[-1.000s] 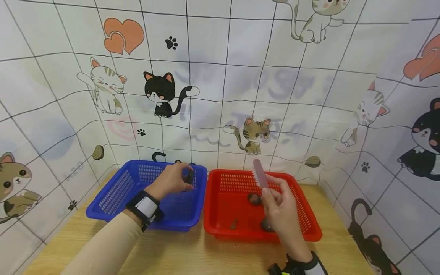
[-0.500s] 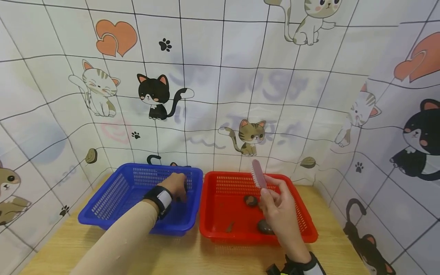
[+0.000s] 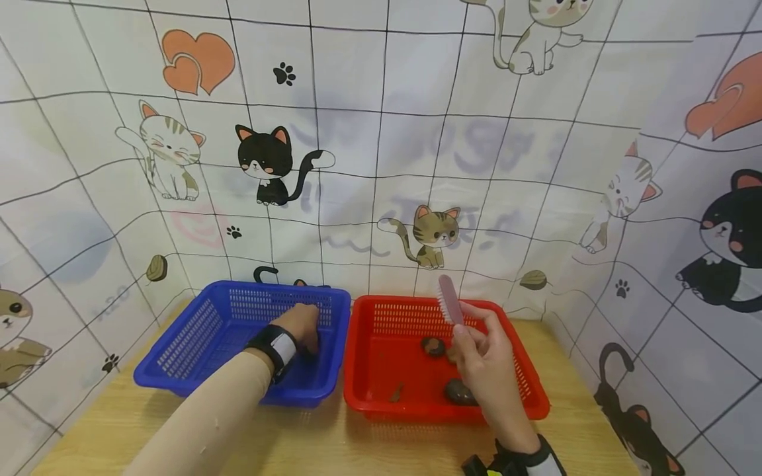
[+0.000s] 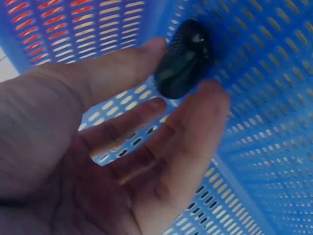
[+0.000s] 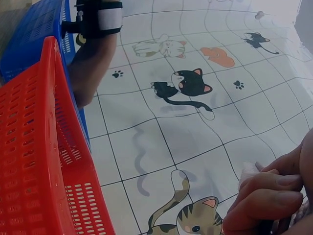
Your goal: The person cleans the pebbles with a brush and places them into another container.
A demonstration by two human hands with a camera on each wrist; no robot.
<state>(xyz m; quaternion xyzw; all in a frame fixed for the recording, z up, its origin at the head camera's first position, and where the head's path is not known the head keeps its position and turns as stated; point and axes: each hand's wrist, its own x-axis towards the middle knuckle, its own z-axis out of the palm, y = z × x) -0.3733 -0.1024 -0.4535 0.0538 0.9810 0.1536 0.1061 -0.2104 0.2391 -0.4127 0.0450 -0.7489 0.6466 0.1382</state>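
In the head view my left hand (image 3: 300, 326) is lowered into the right side of the blue basket (image 3: 178, 360). Its fingertips are hidden there, but the left wrist view shows thumb and index finger at opposite sides of a smooth, dark, glossy stone (image 4: 182, 59) close to the basket's perforated surface. The other fingers of that hand stay spread apart. Above the red basket (image 3: 381, 406), my right hand (image 3: 489, 370) pinches a small pink brush (image 3: 450, 301) upright, white bristles facing left. In the right wrist view the right hand (image 5: 274, 196) shows only at the lower right.
Inside the red basket lie a dark brown stone (image 3: 461, 392), a brown-patched stone (image 3: 433, 346) and a small brown scrap (image 3: 397, 393). Both baskets stand side by side on a wooden table (image 3: 297, 436). A cat-print sheet (image 3: 357, 145) encloses the back and sides.
My left hand has gone from above the blue basket down into it with the dark stone, then has shifted only slightly. The right hand with the brush has stayed nearly still.
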